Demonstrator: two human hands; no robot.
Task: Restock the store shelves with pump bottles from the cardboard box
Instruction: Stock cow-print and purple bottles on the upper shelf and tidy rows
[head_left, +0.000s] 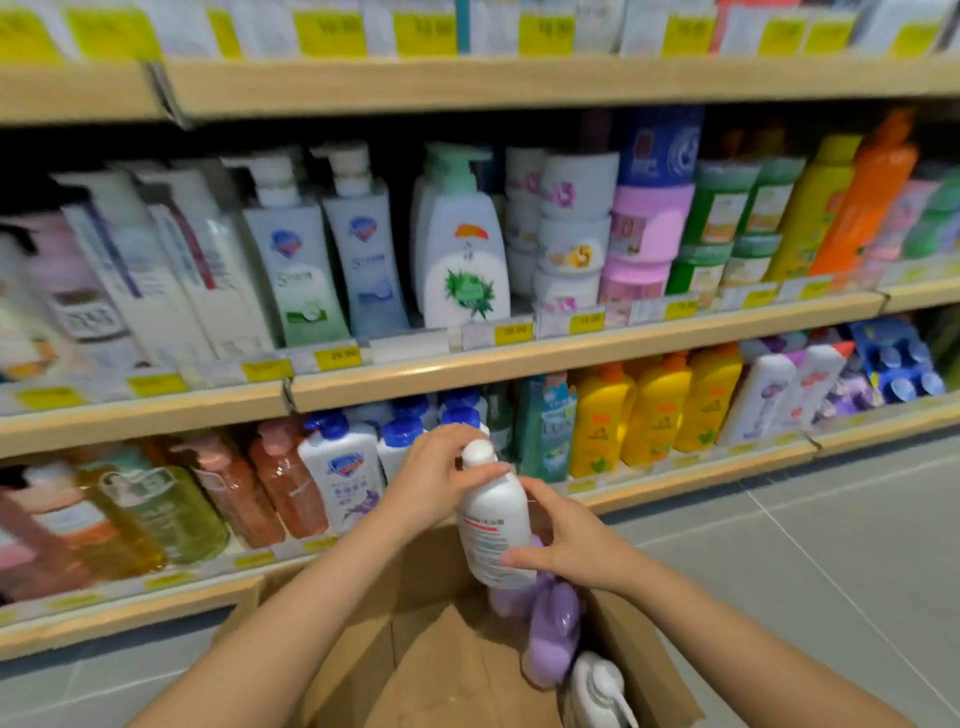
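A white pump bottle (492, 525) is held upright above the open cardboard box (644, 660), its label side toward me. My left hand (434, 478) wraps around its neck and pump top. My right hand (566, 543) grips its lower body from the right. Inside the box lie a purple bottle (553, 636) and a white pump bottle (597, 691) against the right wall. Straight behind the held bottle, the bottom shelf (696, 478) carries white bottles with blue pumps (343, 467).
The middle shelf (519, 358) holds tall white pump bottles, stacked jars and orange and yellow bottles. On the bottom shelf stand amber and pink bottles at left and yellow bottles (660, 410) at right. Grey tiled floor (831, 545) lies to the right of the box.
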